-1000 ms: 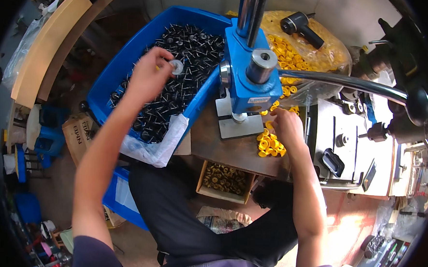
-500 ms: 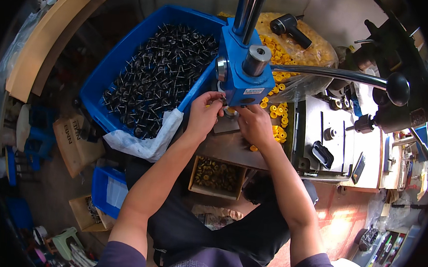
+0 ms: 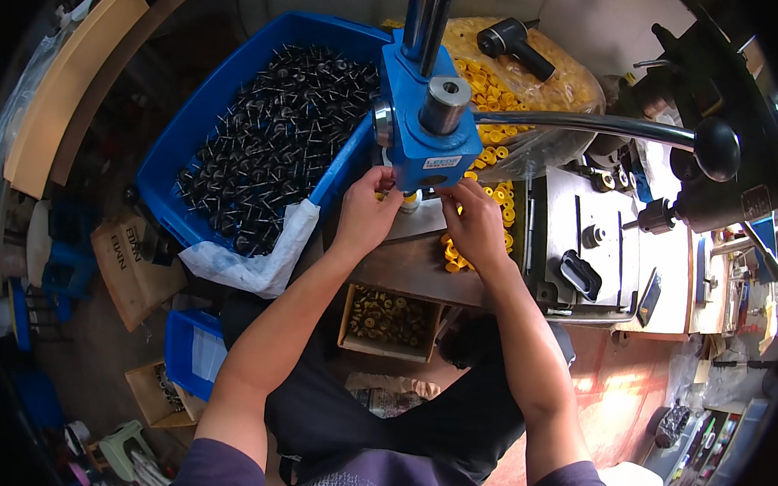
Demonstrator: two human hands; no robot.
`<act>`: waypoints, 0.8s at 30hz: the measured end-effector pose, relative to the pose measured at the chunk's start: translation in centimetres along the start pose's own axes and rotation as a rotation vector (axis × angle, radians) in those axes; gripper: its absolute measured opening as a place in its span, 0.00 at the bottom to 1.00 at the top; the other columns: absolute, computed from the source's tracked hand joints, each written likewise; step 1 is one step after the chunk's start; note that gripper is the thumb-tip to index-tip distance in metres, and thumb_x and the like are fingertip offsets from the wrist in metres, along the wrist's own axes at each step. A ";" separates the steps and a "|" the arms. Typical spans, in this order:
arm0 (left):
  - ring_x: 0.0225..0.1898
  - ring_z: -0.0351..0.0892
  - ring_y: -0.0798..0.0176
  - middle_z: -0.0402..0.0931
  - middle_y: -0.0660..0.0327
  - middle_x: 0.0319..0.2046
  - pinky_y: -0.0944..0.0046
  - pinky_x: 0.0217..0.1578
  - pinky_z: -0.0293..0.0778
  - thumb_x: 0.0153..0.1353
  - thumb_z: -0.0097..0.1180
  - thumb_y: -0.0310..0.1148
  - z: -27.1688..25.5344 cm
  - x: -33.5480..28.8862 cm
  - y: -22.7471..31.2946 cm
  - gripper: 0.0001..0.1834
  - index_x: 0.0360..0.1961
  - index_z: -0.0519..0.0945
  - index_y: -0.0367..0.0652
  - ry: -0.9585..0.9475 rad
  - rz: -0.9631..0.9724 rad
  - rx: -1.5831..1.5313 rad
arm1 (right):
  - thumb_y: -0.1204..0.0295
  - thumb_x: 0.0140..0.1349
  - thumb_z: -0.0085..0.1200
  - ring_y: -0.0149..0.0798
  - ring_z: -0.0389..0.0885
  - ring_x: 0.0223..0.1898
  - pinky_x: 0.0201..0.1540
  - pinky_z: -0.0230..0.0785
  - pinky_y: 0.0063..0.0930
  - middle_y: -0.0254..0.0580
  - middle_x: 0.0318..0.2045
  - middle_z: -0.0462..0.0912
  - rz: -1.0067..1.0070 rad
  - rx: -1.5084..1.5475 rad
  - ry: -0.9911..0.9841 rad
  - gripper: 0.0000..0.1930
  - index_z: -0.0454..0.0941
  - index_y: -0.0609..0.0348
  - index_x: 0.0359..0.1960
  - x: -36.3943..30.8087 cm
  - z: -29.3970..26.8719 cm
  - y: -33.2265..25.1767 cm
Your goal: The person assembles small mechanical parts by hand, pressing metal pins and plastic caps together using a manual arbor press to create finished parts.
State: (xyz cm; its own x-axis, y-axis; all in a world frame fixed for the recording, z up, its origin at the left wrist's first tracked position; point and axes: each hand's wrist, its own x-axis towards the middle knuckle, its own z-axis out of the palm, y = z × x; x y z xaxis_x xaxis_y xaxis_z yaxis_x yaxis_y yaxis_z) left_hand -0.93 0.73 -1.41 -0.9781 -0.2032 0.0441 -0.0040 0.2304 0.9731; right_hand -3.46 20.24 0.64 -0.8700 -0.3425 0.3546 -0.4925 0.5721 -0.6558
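Note:
A blue hand press [image 3: 420,148] stands on the bench in front of me, its long chromed lever [image 3: 589,123] reaching to the right. My left hand [image 3: 369,211] is at the left of the press's lower end, thumb and fingers pinched together. On the other side, my right hand [image 3: 475,221] has its fingers curled in under the press head. Between the hands a small yellow and white piece [image 3: 411,200] shows below the press. Whatever my fingertips hold is hidden by the fingers and the press.
At the left, a blue bin [image 3: 160,156] holds many black wheels with metal pins [image 3: 280,140]. Yellow caps [image 3: 497,200] lie right of the press, before a clear bag of them [image 3: 573,90] with a black blower [image 3: 518,47]. A box of small parts [image 3: 388,353] sits below the bench.
My hands have moved apart from each other under the press, and the yellow and white piece now shows between them. The whole view has shifted slightly.

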 end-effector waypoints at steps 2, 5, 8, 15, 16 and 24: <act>0.38 0.82 0.57 0.81 0.56 0.33 0.59 0.42 0.76 0.61 0.62 0.29 -0.2 -0.3 0.8 0.14 0.46 0.80 0.34 -0.045 0.047 0.141 | 0.78 0.61 0.57 0.51 0.83 0.35 0.37 0.75 0.39 0.46 0.35 0.82 -0.018 0.000 0.028 0.06 0.84 0.61 0.39 0.0 -0.1 0.3; 0.42 0.81 0.52 0.79 0.55 0.37 0.57 0.44 0.76 0.58 0.65 0.31 -0.5 -0.3 0.5 0.19 0.49 0.78 0.36 -0.063 0.161 0.308 | 0.78 0.62 0.58 0.47 0.84 0.33 0.36 0.74 0.35 0.46 0.35 0.83 -0.036 -0.002 0.066 0.06 0.84 0.62 0.39 0.0 -0.6 0.7; 0.45 0.80 0.50 0.77 0.54 0.42 0.57 0.45 0.76 0.56 0.67 0.32 -0.6 -0.5 1.0 0.23 0.52 0.76 0.38 -0.059 0.169 0.317 | 0.76 0.65 0.58 0.40 0.84 0.35 0.38 0.75 0.30 0.43 0.37 0.84 0.029 0.088 0.208 0.06 0.83 0.62 0.41 0.6 -2.5 0.0; 0.46 0.81 0.52 0.76 0.56 0.45 0.55 0.45 0.77 0.56 0.70 0.37 -0.8 -0.9 1.6 0.24 0.52 0.76 0.41 -0.089 0.183 0.460 | 0.58 0.77 0.39 0.35 0.80 0.36 0.51 0.72 0.34 0.43 0.38 0.83 -0.190 1.113 0.747 0.23 0.74 0.67 0.58 5.2 -17.8 -16.3; 0.46 0.81 0.52 0.76 0.56 0.45 0.55 0.45 0.77 0.56 0.70 0.37 -0.9 -1.0 1.8 0.24 0.52 0.76 0.41 -0.084 0.183 0.453 | 0.58 0.77 0.39 0.35 0.80 0.36 0.51 0.72 0.34 0.43 0.38 0.83 -0.193 1.109 0.740 0.23 0.74 0.67 0.58 5.4 -18.7 -15.4; 0.44 0.82 0.47 0.74 0.54 0.44 0.50 0.42 0.79 0.55 0.70 0.38 -0.6 -0.9 1.8 0.22 0.45 0.72 0.41 -0.025 0.173 0.521 | 0.64 0.73 0.38 0.49 0.83 0.41 0.49 0.80 0.49 0.56 0.38 0.82 0.023 0.686 0.975 0.22 0.74 0.76 0.51 -8.5 -10.1 -7.6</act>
State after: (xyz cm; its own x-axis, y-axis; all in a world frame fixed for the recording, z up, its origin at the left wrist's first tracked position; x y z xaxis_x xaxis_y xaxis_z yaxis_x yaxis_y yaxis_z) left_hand 0.09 0.78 0.46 -0.9783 -0.0996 0.1817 0.0608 0.7003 0.7113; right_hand 7.41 26.32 9.30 -0.6743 0.5434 0.5000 -0.6201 -0.0490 -0.7830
